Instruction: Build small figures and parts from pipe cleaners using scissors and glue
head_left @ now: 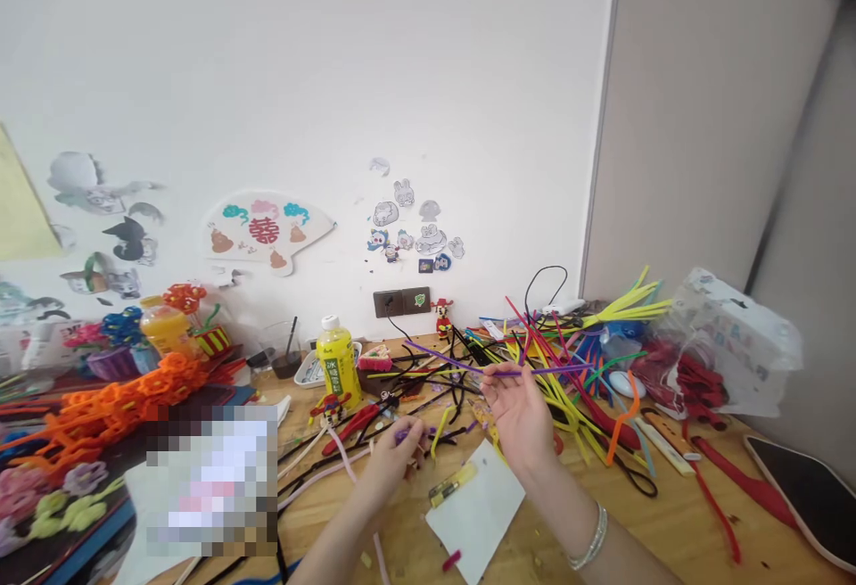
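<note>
My right hand [520, 411] is raised above the table, its thumb and fingers pinching a long purple pipe cleaner [434, 352] that stretches out to both sides. Lower and to the left, my left hand [396, 449] is closed around a small purple bundle [403, 434], apparently of pipe cleaner; my fingers cover most of it. Beneath my hands lie a white sheet of paper [485, 514] and a yellow glue-stick-like tube [452, 484]. Black and yellow pipe cleaners [440, 433] are scattered between and behind my hands.
A yellow drink bottle [339, 362] stands behind my left hand, near red-handled scissors [351, 429]. To the right are a heap of coloured pipe cleaners [588, 407], a clear plastic bag [742, 344] and a dark tablet-like slab [806, 500]. Orange craftwork [113, 402] lies left.
</note>
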The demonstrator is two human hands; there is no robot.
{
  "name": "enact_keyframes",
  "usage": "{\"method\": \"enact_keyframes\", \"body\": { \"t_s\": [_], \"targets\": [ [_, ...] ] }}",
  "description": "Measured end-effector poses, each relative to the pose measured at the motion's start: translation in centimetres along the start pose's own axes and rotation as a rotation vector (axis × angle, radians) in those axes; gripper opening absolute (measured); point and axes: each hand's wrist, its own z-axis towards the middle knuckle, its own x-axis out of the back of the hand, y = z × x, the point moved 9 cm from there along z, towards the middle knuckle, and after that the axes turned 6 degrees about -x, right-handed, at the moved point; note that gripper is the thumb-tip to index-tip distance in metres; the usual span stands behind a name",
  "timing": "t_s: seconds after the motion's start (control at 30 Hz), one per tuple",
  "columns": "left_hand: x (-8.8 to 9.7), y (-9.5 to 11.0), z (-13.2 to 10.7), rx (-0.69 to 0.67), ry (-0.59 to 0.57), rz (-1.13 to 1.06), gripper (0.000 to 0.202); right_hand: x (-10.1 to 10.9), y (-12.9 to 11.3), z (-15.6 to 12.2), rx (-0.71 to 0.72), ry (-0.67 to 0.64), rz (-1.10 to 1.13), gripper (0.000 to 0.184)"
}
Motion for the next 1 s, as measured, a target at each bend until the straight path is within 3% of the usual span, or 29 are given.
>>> {"method": "enact_keyframes", "body": {
  "t_s": [0.17,0.3,0.37,0.5,0.63,0.87,1.0],
  "targets": [
    [1.2,1.8,-0.1,-0.078,0.062,-0.125,0.04,-0.1,1.2,-0.2,-0.018,-0.014,-0.004,0.026],
    [1.2,2.5,-0.1,-0.099,0.111,-0.451,0.04,-1.4,3.7,-1.1,-0.138,-0.109,-0.119,0.028],
    [2.0,2.8,0.0,-0.149,0.182,-0.506,0.039,-1.9,5.4,-1.7,-0.227,-0.163,-0.238,0.033],
    [3.7,3.7,-0.2,-0.276,0.287,-0.327,0.035,-1.9,8.3,-2.9,-0.356,-0.251,-0.573,0.043],
    [2.5,5.0,-0.8,-0.348,0.195,-0.136,0.032,-2.4,9.7,-3.9,-0.358,-0.365,-0.802,0.049],
    [1.1,6.0,-2.1,-0.33,0.156,-0.013,0.039,-3.8,11.4,-5.9,-0.48,-0.601,-0.87,0.048],
    [0.8,6.2,-2.4,-0.307,0.16,-0.023,0.037,-3.9,11.5,-6.3,-0.464,-0.653,-0.917,0.047]
  ]
}}
